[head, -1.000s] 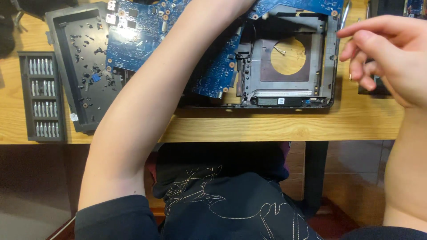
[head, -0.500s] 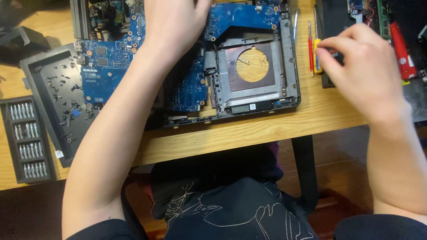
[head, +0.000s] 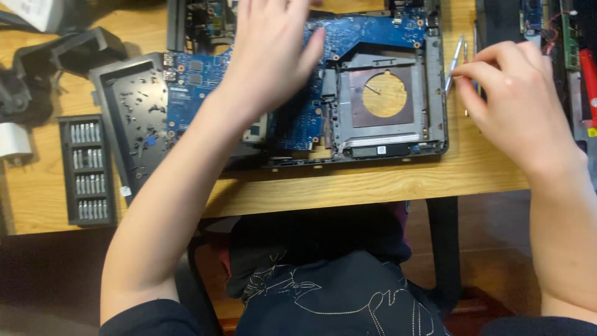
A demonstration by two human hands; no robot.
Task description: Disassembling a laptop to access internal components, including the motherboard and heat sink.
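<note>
An opened laptop base [head: 435, 93] lies on the wooden desk [head: 373, 180], with its blue motherboard [head: 373, 31] and a grey metal drive bay [head: 348, 124] exposed. My left hand [head: 273, 56] rests flat on the middle of the motherboard with its fingers spread, and it holds nothing. My right hand [head: 516, 106] hovers just right of the laptop. Its fingertips are bunched against a thin silver tool [head: 455, 53] lying beside the case. Whether they grip the tool is unclear.
A black bottom cover [head: 134, 118] strewn with small screws lies left of the laptop. A black case of screwdriver bits [head: 87, 171] sits further left. More circuit boards and a red tool [head: 587, 74] lie at the far right. The desk's front edge runs below the laptop.
My right hand has come down and left to the silver tool beside the laptop. My left hand stays on the motherboard, with fingers now spread. The view has shifted down and right.
</note>
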